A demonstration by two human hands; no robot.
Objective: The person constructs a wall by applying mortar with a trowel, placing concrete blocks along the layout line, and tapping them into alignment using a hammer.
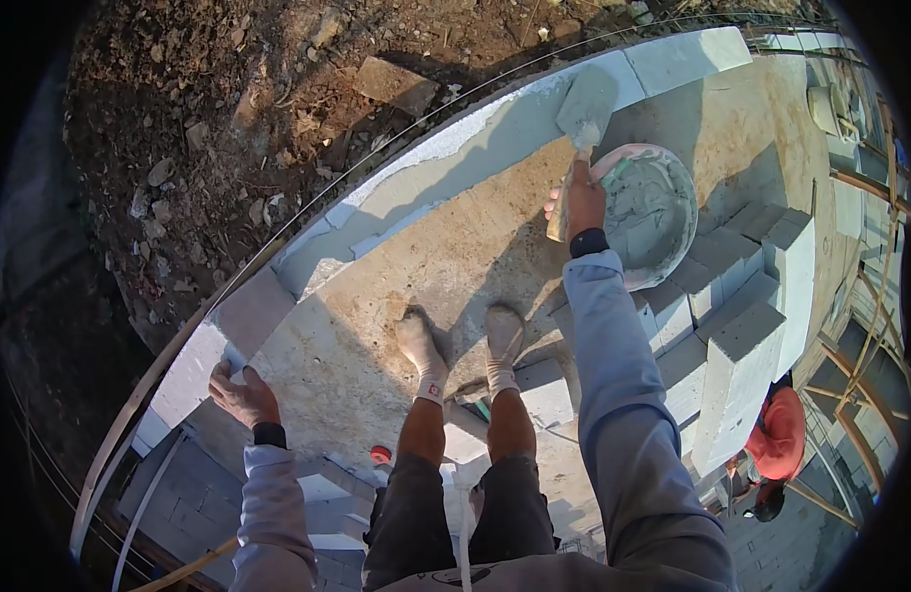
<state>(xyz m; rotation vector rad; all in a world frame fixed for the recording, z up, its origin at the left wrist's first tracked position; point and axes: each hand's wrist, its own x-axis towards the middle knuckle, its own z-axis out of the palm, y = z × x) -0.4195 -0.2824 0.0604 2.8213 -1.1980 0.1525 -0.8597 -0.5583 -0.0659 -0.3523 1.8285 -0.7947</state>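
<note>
My right hand (583, 202) is wrapped around the handle of a trowel (587, 99). The trowel's blade, grey with mortar, is over the top of a low curved row of pale blocks (677, 64). Close beside that hand stands a round bucket (688, 232) with wet grey mortar (645, 212) inside. A grey layer of mortar (426, 163) runs along part of the row. My left hand (246, 397) has its fingers apart and holds nothing. It is at the edge of a pale block (191, 370) at the row's left end; whether it touches is unclear.
Stacked pale blocks (736, 365) stand to the right of my legs. Past the wall lies rubble-strewn soil (228, 128). A person in a red top (777, 434) is lower down at the right, near wooden poles (855, 385). My feet are on the concrete slab (376, 286).
</note>
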